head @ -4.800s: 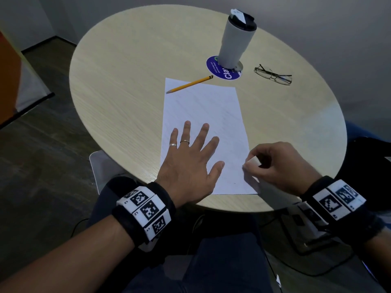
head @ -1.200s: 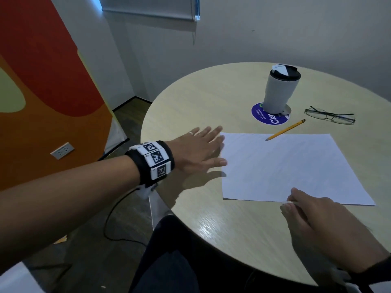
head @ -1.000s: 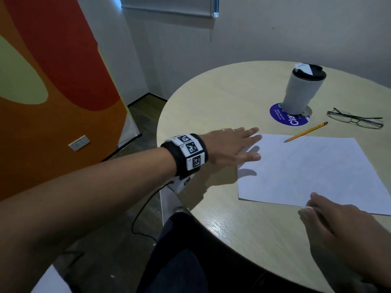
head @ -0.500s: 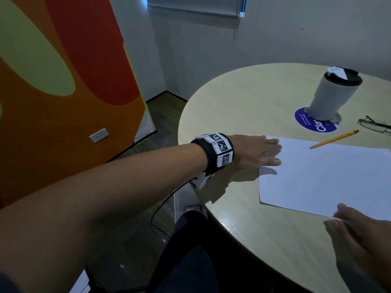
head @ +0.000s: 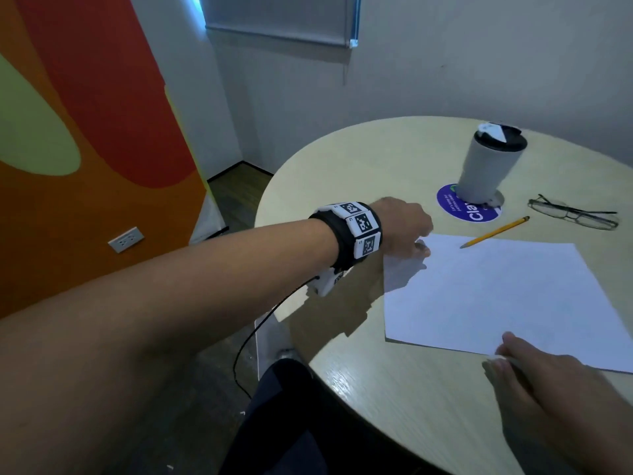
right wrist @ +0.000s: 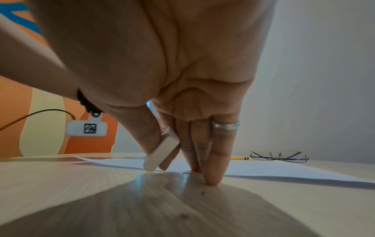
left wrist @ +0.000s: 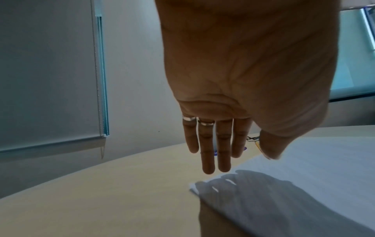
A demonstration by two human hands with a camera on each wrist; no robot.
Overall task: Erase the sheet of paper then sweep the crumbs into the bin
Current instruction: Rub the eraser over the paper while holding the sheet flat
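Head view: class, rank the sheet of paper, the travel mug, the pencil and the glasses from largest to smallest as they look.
1. Sheet of paper, by far the largest.
2. Travel mug.
3. Glasses and pencil: about the same length. The glasses cover more area, but both are thin and lie far from the camera, so I leave them tied.

A white sheet of paper (head: 496,289) lies on the pale wood-grain round table (head: 359,166), with a yellow pencil (head: 496,231) at its far edge. A white eraser (right wrist: 161,154), a grey tumbler (head: 486,166) with black lid on a blue coaster (head: 455,207). The left wall panel (head: 85,114) is orange, red and pale green, and the wristband (head: 352,231) is black with black-and-white square markers
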